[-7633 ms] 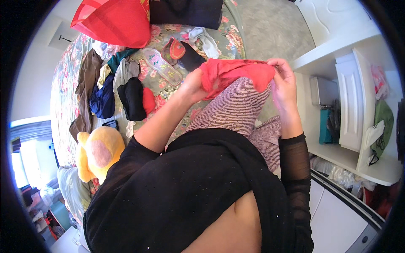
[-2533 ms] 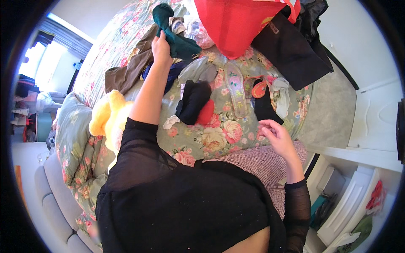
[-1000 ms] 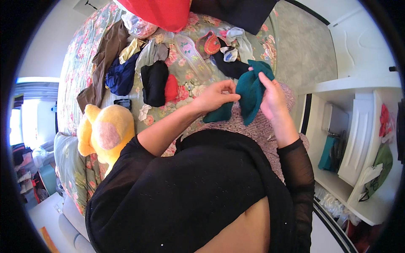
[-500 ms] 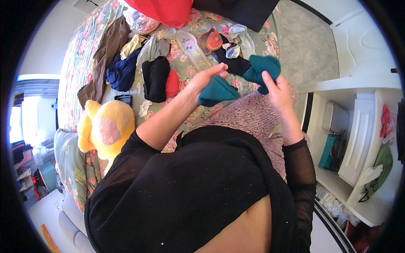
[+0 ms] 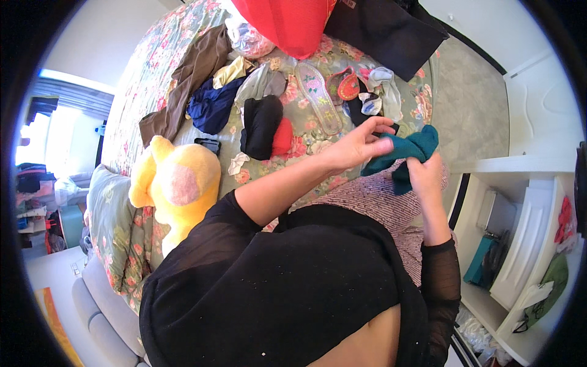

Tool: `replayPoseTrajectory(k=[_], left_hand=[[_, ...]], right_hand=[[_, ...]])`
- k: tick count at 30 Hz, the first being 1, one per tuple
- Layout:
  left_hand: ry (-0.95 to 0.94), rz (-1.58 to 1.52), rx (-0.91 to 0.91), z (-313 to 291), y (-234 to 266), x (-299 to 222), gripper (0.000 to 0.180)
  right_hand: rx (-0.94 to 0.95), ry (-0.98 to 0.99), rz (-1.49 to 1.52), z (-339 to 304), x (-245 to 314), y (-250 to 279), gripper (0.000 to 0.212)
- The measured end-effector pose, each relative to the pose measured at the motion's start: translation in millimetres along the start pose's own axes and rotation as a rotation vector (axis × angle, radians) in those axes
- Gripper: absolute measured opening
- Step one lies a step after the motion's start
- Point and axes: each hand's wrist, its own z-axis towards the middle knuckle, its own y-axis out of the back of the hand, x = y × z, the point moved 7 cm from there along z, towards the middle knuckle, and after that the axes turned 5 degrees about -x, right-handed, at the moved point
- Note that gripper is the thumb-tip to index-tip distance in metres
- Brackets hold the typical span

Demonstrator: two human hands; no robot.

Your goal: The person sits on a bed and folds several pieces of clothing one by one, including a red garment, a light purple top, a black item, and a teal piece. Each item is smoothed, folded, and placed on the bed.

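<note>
Bunched teal knit pieces, which look like a pair of socks, are together between my two hands above my patterned lap. My right hand is closed on them from the lower right, thumb pressed against the twisted fabric. At their left end, my left hand grips the fabric, its thumb over the cloth and its upper fingers bent above. Some of its fingers are hidden. Just beyond the hands lies dark cloth with a small white-and-blue piece on it.
On the flowered bed are a rolled black garment, red cloth, navy cloth, brown trousers, an embroidered insole and a yellow plush toy. A red bag stands at the far side; open white shelving is at right.
The two teal pieces, held apart before, are now brought together. My left hand has moved right to meet the right hand, and the view has shifted.
</note>
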Motion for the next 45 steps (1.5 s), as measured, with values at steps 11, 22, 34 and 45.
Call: replayPoseTrajectory(k=[11,22,34,45], left_hand=[[0.060,0.094,-0.044,9,6,22,0.019],[0.477,-0.047,0.203,-26,24,31,0.024],[0.452,-0.124,-0.120,-14,40,31,0.029],[0.420,-0.258,-0.100,-18,30,12,0.031]], right_hand=[[0.108,-0.102,-0.340,17,4,34,0.021],[-0.092,-0.328,-0.010,41,-50,82,0.012],[-0.161,0.081,-0.105,40,-28,69,0.030],[-0.042,0.094,0.048,19,-2,15,0.029]])
